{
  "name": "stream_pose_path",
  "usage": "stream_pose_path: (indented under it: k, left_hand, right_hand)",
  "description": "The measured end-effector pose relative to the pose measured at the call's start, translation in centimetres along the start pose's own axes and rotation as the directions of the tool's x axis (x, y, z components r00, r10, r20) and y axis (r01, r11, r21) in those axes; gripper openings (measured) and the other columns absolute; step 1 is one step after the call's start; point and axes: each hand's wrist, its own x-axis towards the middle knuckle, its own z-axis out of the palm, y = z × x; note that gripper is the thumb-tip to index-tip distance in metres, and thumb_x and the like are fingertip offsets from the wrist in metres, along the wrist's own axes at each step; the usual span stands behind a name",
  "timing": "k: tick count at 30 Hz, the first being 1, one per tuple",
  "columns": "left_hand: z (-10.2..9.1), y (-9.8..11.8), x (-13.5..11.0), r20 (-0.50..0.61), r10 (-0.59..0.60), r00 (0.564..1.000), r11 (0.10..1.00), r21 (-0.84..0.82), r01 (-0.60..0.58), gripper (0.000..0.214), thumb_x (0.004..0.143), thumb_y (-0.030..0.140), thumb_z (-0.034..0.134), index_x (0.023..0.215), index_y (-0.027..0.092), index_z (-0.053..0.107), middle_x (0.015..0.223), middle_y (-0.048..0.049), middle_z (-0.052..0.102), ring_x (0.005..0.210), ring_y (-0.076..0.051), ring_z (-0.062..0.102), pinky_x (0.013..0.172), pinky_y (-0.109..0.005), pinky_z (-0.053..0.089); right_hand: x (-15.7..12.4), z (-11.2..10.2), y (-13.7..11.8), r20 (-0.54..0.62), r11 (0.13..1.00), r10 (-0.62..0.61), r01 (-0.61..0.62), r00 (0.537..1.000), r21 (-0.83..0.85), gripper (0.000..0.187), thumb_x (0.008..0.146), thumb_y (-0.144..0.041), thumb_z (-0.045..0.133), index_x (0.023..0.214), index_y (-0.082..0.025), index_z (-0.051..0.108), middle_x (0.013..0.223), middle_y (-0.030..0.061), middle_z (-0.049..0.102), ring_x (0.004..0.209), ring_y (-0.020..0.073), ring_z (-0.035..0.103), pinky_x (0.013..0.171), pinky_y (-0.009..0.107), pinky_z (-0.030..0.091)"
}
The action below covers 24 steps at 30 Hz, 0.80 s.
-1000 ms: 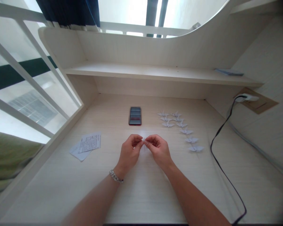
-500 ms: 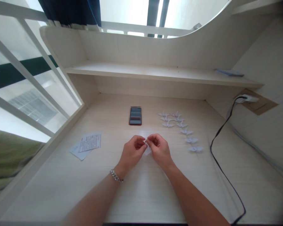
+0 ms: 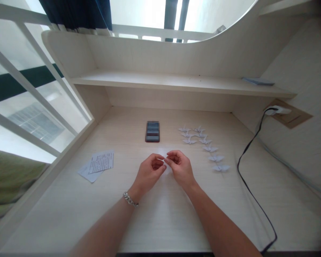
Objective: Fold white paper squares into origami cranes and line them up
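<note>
My left hand (image 3: 149, 172) and my right hand (image 3: 179, 167) meet over the middle of the pale wooden desk (image 3: 160, 214). Both pinch a small piece of white paper (image 3: 166, 167) between thumb and fingers; most of it is hidden by the fingers. A chain bracelet (image 3: 130, 200) sits on my left wrist. To the right of my hands several small folded white paper cranes (image 3: 203, 141) lie in a curved row on the desk.
A dark phone (image 3: 152, 131) lies flat behind my hands. Printed paper sheets (image 3: 97, 164) rest at the left. A black cable (image 3: 250, 185) runs from a wall plug (image 3: 279, 110) down the right side. A shelf (image 3: 176, 82) spans the back, with a flat blue thing (image 3: 258, 81) on it.
My hands have sunk slightly toward the desk and closed in over the paper. The bit of paper showing between the fingertips a second ago is now mostly covered.
</note>
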Motion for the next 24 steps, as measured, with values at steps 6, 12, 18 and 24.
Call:
stream_pose_path:
  k: [6, 12, 18, 24]
  left_hand:
    - [-0.6, -0.3, 0.6, -0.096, -0.105, 0.990, 0.980, -0.181, 0.087, 0.038, 0.064, 0.022, 0.069, 0.097, 0.016, 0.052, 0.073, -0.0020, 0.062, 0.069, -0.013, 0.060, 0.065, -0.025, 0.048]
    - [-0.5, 0.0, 0.8, -0.088, -0.204, 0.975, 0.968, -0.170, 0.187, 0.026, 0.064, 0.027, 0.067, 0.084, 0.012, 0.061, 0.075, -0.0047, 0.063, 0.066, -0.013, 0.057, 0.057, -0.023, 0.047]
    - [-0.9, -0.3, 1.1, -0.123, -0.143, 0.982, 0.989, -0.038, 0.140, 0.023, 0.066, 0.034, 0.065, 0.070, 0.012, 0.064, 0.064, -0.0024, 0.061, 0.056, -0.010, 0.052, 0.053, -0.021, 0.042]
    - [-0.9, -0.2, 1.1, -0.118, -0.185, 0.976, 0.975, -0.146, 0.168, 0.025, 0.065, 0.037, 0.066, 0.068, 0.012, 0.062, 0.061, -0.0014, 0.059, 0.053, -0.009, 0.049, 0.050, -0.020, 0.040]
  right_hand:
    - [0.0, 0.0, 0.2, 0.162, 0.989, 0.145, -0.141, 0.976, -0.038, 0.026, 0.069, -0.032, 0.063, 0.088, -0.016, 0.058, 0.076, 0.0043, 0.061, 0.067, 0.0154, 0.057, 0.060, 0.027, 0.046]
    - [-0.2, -0.1, 0.4, 0.145, 0.969, 0.121, -0.085, 0.982, -0.232, 0.018, 0.075, -0.033, 0.057, 0.077, -0.016, 0.060, 0.064, 0.0014, 0.059, 0.056, 0.0126, 0.051, 0.051, 0.024, 0.040]
    - [-0.2, 0.3, 0.5, 0.179, 0.968, 0.119, -0.074, 0.977, -0.238, 0.019, 0.077, -0.034, 0.055, 0.077, -0.015, 0.059, 0.068, 0.0025, 0.061, 0.060, 0.0128, 0.053, 0.053, 0.023, 0.040]
    - [-0.4, 0.3, 0.6, 0.231, 0.966, 0.172, -0.118, 0.958, -0.230, 0.025, 0.077, -0.039, 0.055, 0.072, -0.015, 0.058, 0.063, 0.0019, 0.060, 0.055, 0.0120, 0.052, 0.051, 0.023, 0.040]
